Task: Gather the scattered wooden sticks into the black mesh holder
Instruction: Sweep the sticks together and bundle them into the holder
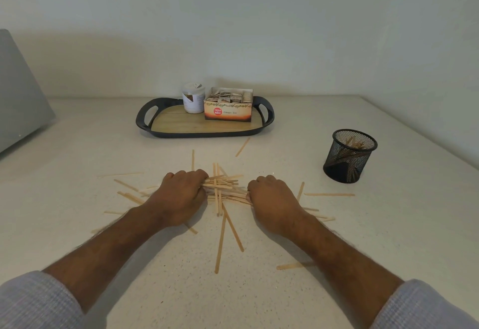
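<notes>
A heap of thin pale wooden sticks [225, 188] lies in the middle of the white speckled counter [259, 297], with more sticks spread all around it. The left hand [178, 197] and the right hand [272, 203] curl closed on the two ends of the heap. The round black mesh holder [348, 156] stands well apart on the right, with a few sticks inside. A black tray with a wooden floor [181, 123] sits behind.
</notes>
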A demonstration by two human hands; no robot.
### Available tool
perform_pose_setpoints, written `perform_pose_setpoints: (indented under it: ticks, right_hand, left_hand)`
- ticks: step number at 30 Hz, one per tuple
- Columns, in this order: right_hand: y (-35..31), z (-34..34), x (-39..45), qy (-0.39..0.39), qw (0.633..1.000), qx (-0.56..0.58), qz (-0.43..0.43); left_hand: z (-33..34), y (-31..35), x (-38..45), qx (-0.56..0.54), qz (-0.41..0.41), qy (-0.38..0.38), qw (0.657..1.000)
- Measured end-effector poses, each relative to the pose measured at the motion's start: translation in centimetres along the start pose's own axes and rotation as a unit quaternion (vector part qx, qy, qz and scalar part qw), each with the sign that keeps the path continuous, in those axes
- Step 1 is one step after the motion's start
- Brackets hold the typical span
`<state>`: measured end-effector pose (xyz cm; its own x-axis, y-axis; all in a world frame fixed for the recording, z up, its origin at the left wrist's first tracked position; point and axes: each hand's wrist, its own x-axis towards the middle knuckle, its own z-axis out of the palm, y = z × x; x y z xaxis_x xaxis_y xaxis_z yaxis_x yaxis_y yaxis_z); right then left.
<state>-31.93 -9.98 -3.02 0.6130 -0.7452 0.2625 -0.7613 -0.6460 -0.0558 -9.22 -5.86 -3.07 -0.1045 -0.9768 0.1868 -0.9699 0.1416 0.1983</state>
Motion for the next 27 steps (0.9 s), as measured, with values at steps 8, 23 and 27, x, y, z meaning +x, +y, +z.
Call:
perform_pose_setpoints:
  ticks: [8,23,27]
  right_hand:
    - [2.4,-1.2,0.2,0.057,0.995,0.069,0.053]
    - [-1.2,-2.5,2.1,0.185,0.831,0.489,0.191]
    - [-3.1,-2.1,2.7,0.187,0.775,0.568,0.205]
  left_hand:
    - [-1.2,-0.1,0.8,-0.032,-0.032,0.064,0.997]
    - [-2.8,6.4,2.9,-0.421,-0.136,0.107,0.891]
    - [-2.0,9.3,4.0,-0.495,-0.15,0.115,0.848]
